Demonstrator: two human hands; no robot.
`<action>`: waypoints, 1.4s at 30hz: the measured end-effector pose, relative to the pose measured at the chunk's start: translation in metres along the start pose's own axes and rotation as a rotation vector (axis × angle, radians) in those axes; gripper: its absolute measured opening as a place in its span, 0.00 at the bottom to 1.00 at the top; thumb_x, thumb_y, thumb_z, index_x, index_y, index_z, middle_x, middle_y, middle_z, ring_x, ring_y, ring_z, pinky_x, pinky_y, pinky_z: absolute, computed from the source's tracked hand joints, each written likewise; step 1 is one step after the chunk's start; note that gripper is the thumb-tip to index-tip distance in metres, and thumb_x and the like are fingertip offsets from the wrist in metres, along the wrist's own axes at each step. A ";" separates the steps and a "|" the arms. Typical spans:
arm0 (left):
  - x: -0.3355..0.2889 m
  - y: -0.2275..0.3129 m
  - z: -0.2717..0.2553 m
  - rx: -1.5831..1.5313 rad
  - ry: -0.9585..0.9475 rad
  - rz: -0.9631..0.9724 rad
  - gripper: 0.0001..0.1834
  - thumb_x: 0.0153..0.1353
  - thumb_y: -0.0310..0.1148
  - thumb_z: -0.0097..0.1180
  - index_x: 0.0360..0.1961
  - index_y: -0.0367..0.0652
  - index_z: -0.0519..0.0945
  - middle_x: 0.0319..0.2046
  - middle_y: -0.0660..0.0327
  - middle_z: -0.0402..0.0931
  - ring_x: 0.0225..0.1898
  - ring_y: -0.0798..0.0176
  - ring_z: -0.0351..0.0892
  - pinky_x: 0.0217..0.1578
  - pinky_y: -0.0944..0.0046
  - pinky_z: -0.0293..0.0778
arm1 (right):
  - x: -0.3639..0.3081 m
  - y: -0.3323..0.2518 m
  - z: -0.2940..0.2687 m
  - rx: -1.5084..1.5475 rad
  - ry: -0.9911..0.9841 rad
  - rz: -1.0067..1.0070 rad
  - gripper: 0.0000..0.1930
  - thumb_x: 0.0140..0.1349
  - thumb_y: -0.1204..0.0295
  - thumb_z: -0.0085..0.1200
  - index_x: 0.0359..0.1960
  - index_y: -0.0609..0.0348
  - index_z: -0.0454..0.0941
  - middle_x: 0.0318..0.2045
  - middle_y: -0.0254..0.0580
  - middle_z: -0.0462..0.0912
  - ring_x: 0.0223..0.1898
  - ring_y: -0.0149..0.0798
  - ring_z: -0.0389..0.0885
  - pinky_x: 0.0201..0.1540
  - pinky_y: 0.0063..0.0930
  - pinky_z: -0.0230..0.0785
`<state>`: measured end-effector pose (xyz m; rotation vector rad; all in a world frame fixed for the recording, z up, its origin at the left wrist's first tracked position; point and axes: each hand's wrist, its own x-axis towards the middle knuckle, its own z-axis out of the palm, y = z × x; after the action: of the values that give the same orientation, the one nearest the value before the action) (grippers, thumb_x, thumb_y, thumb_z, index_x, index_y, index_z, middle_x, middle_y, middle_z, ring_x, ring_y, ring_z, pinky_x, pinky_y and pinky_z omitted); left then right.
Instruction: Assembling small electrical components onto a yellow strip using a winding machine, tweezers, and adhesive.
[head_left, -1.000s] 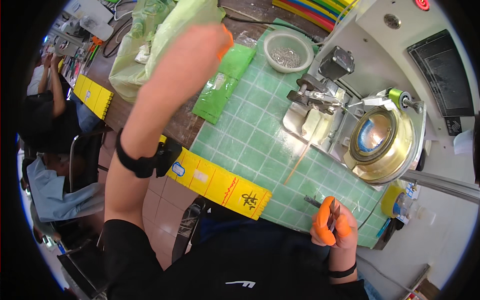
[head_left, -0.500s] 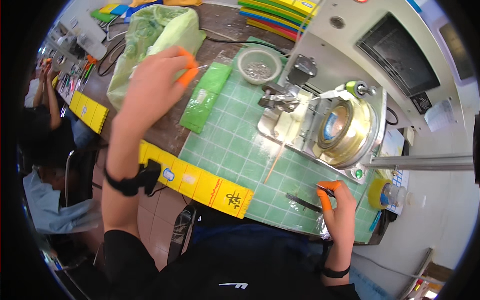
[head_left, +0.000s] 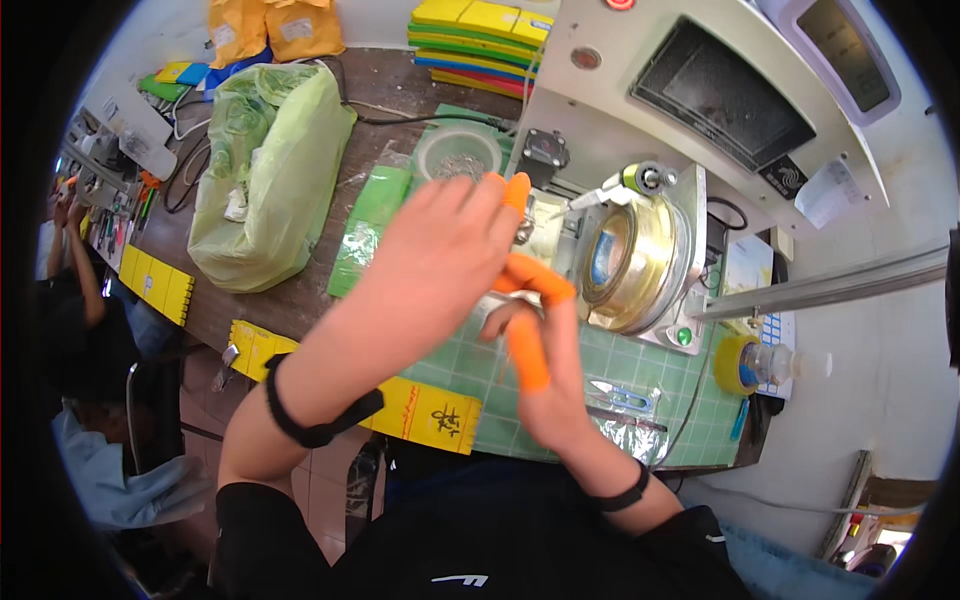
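My left hand [head_left: 440,265] reaches across the mat to the front of the bench machine [head_left: 650,290], fingers curled, with orange finger cots on the fingertips. Just below it is my right hand [head_left: 555,385], also in orange cots, its index finger bent up against the left hand and its thumb curled in. Both hands look closed around one small spot; whatever lies between the fingers is hidden. A wide reel of clear yellowish tape [head_left: 625,265] is mounted on the machine, to the right of the hands. Blue-handled snips [head_left: 622,397] lie on the mat right of my right wrist.
A bowl of small metal parts [head_left: 458,150] stands behind my left hand, beside a green packet [head_left: 372,225]. A pale green plastic bag [head_left: 275,190] is at the left. Yellow strips [head_left: 425,415] edge the table; a tape roll [head_left: 738,365] sits at the right.
My left hand has swung right from beside the plastic bag to the machine. The right hand has moved up and left from the front of the mat to meet it. The view has shifted.
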<state>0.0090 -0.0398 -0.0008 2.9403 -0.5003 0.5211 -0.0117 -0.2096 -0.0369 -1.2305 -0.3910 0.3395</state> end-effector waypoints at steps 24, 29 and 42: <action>-0.001 -0.041 0.043 -0.208 0.591 0.486 0.06 0.51 0.29 0.60 0.30 0.43 0.77 0.34 0.62 0.74 0.38 0.60 0.79 0.42 0.60 0.79 | 0.053 0.052 -0.021 -0.166 0.350 -0.171 0.05 0.80 0.70 0.45 0.49 0.56 0.69 0.43 0.32 0.70 0.44 0.26 0.68 0.51 0.23 0.64; -0.004 -0.038 0.038 -0.238 0.568 0.398 0.07 0.51 0.28 0.62 0.30 0.42 0.77 0.34 0.60 0.75 0.37 0.58 0.79 0.39 0.60 0.79 | 0.054 0.052 -0.002 -0.075 0.365 -0.204 0.03 0.79 0.72 0.44 0.48 0.55 0.68 0.42 0.32 0.69 0.43 0.25 0.66 0.50 0.22 0.61; 0.027 -0.023 0.016 -0.799 0.169 0.011 0.13 0.50 0.21 0.69 0.35 0.35 0.78 0.37 0.54 0.74 0.38 0.51 0.76 0.39 0.59 0.75 | 0.041 0.045 -0.008 -0.207 0.307 -0.121 0.15 0.77 0.76 0.38 0.63 0.60 0.63 0.52 0.42 0.69 0.57 0.38 0.67 0.66 0.32 0.59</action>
<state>0.0454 -0.0292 -0.0073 2.1162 -0.5427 0.4311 0.0270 -0.1846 -0.0776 -1.4288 -0.2373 0.0038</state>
